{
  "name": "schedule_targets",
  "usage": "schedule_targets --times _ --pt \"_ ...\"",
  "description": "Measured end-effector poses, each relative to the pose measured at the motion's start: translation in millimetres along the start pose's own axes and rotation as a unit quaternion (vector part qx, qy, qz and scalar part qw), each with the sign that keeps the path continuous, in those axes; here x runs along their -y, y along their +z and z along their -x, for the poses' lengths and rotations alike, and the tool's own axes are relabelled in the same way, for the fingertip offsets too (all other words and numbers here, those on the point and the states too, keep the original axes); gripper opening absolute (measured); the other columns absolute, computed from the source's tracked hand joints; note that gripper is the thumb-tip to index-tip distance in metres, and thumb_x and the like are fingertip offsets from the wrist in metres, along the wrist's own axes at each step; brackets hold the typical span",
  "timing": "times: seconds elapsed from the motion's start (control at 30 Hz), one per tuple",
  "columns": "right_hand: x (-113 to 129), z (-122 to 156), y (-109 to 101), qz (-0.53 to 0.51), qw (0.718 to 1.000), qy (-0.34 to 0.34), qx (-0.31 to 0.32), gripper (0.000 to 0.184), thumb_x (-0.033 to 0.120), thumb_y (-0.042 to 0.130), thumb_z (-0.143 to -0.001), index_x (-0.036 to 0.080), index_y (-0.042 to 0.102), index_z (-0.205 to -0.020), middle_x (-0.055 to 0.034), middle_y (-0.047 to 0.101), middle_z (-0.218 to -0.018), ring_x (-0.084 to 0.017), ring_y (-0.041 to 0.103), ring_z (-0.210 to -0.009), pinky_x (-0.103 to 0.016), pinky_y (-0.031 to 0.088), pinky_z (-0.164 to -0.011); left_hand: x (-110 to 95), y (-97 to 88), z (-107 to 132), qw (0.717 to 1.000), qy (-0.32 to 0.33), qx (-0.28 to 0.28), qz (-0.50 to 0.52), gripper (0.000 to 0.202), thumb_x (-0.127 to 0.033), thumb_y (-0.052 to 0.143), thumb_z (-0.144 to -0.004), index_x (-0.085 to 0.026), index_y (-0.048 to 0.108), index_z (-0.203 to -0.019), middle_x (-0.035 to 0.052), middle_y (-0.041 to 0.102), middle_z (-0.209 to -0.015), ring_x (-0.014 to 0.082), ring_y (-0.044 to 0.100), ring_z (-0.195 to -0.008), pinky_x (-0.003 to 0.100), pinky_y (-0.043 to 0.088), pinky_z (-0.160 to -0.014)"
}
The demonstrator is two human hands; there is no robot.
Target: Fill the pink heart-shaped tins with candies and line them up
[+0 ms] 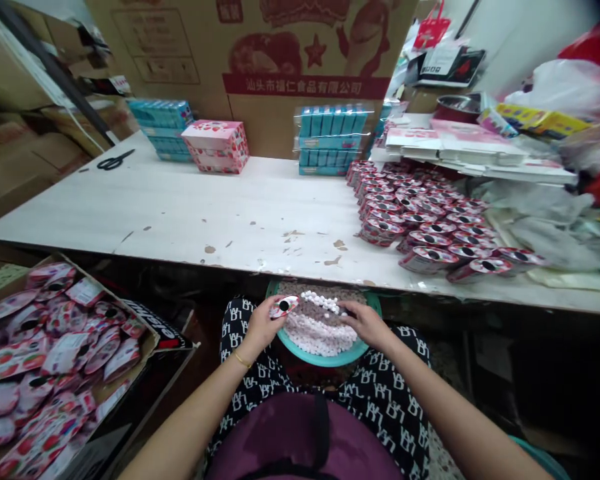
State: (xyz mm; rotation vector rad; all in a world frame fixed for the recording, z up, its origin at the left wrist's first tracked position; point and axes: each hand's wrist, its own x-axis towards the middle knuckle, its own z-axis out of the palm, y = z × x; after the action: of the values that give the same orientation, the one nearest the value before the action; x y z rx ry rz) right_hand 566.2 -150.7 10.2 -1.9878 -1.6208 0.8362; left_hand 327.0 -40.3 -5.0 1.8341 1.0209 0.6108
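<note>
The carton [293,302] is, in the head view, lying in the left hand [263,325], over the left part of the basin [325,361], its dark spot [284,306] facing up. The left fingers are clamping its near left end; that forearm, wearing a bracelet [242,360], is slanting up and inward from lower left. The right hand [370,325] is reaching in from the opposite side, its forearm slanting from lower right, its fingertips pointing left towards a line of white pellets [320,301]. Whether they are gripping anything, one cannot tell. Both hands are hovering below the table's [230,207] near edge.
</note>
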Motion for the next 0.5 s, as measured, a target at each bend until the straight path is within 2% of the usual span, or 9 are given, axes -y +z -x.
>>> schedule_targets --times 0.1,0.2,0.37,0.5 --pt "24.9 6.8 -31.7 0.113 0.993 -0.024 0.026 0.034 0.028 0.044 -0.079 0.018 0.055 -0.109 -0.0077 0.06 -0.107 -0.02 0.054 -0.097 -0.03 0.039 -0.082 -3.4 24.2 -7.7 0.997 0.049 0.02 -0.064 0.039 -0.012 0.054 -0.066 -0.017 0.054 -0.105 0.0069 0.059 -0.102 0.0193 0.053 -0.096 0.034 0.04 -0.087" --pt "50.7 9.1 -46.1 0.245 0.968 -0.029 0.046 0.029 0.026 0.044 -0.079 0.021 0.058 -0.104 -0.007 0.062 -0.096 -0.02 0.057 -0.089 -0.029 0.04 -0.075 -7.3 42.7 -10.9 0.992 0.07 0.025 -0.098 0.042 -0.011 0.053 -0.066 -0.017 0.052 -0.107 0.0073 0.058 -0.103 0.0203 0.05 -0.098 0.035 0.038 -0.088" --pt "82.8 5.5 -41.7 0.358 0.929 -0.074 0.05 0.022 0.013 0.039 -0.078 0.015 0.06 -0.082 -0.0106 0.06 -0.078 -0.02 0.055 -0.076 -0.029 0.038 -0.065 -9.4 56.0 -13.8 0.989 0.063 0.045 -0.124 0.045 -0.008 0.053 -0.062 -0.016 0.053 -0.106 0.0087 0.057 -0.105 0.0215 0.05 -0.099 0.037 0.037 -0.089" --pt "90.9 5.2 -35.2 0.387 0.915 -0.116 0.005 0.019 0.01 0.039 -0.077 0.014 0.058 -0.08 -0.0108 0.058 -0.077 -0.021 0.052 -0.075 -0.031 0.035 -0.063 -9.0 54.5 -15.4 0.993 0.046 0.032 -0.104 0.044 -0.009 0.052 -0.06 -0.015 0.054 -0.104 0.0095 0.058 -0.103 0.0223 0.051 -0.098 0.037 0.039 -0.088"
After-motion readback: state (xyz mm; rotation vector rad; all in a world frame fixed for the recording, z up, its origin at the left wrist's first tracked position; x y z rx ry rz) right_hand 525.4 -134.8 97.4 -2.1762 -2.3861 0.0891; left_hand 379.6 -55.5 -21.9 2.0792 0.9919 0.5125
